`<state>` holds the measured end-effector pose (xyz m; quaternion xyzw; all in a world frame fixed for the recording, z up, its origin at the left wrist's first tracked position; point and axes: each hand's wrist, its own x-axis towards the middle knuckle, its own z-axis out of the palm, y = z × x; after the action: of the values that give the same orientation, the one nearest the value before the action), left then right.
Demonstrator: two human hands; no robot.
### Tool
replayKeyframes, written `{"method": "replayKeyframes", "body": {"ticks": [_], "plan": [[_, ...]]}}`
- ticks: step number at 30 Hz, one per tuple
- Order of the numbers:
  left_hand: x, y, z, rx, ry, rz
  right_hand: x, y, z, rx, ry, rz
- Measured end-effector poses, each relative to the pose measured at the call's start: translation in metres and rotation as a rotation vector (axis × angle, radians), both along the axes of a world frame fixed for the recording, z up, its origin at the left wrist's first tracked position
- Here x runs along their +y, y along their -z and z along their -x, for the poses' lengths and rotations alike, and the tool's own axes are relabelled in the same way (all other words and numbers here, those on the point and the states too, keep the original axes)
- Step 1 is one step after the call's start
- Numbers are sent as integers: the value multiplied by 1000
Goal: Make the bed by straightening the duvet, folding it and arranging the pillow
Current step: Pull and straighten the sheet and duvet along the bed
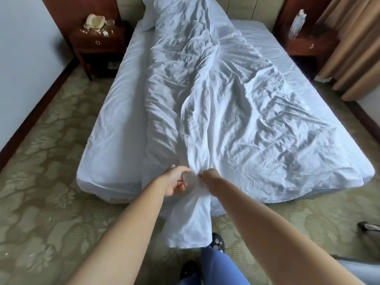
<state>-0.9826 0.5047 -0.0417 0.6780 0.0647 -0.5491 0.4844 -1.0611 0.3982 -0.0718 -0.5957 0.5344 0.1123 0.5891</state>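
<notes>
White and heavily creased, the duvet (216, 103) lies bunched lengthwise along the bed (115, 112), its near end spilling over the foot toward the patterned carpet (41, 202). At that end the left hand (174, 181) and right hand (210, 177) sit close together, the fingers of both curled and clamped on a gathered fold of the duvet. A pillow (149, 19) rests at the head, partly under the duvet. Dark wooden nightstands (98, 41) flank the bed, and tan curtains (353, 48) hang at the right.
</notes>
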Motion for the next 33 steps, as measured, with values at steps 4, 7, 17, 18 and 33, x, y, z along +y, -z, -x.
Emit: {"method": "replayKeyframes", "body": {"ticks": [4, 7, 17, 18, 33], "plan": [[12, 26, -5, -213, 212, 3, 9, 18, -2, -84, 235, -56], [10, 25, -1, -214, 226, 97, 9, 25, -1, -154, 271, -148], [29, 31, -2, 140, 595, 75, -8, 3, -10, -38, 116, -142], [31, 34, 1, 34, 592, -4, -7, 5, -7, -44, 174, -87], [1, 69, 39, -1015, 704, -407, -18, -30, 11, -184, 193, -214]]}}
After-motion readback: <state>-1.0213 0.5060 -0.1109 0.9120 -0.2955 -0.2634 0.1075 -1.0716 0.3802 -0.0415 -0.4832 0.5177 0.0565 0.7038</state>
